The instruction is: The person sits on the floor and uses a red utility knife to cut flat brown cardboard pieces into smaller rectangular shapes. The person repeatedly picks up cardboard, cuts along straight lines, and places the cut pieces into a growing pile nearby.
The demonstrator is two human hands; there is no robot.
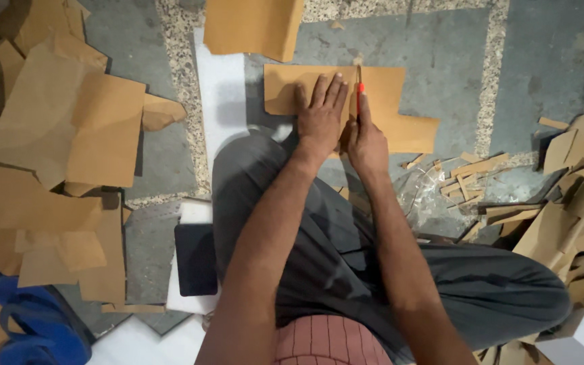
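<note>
One cardboard sheet (386, 108) flat under left hand (319, 122), fingers splayed, gripping nothing. One red cutter (359, 91) clenched in right hand (368, 145), blade just beside left fingertips.

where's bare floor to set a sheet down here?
Free: grey floor right of the cardboard piece under the left hand and the right hand with its red cutter. Crowded: cardboard stack on the left, offcut strips at lower right.
</note>
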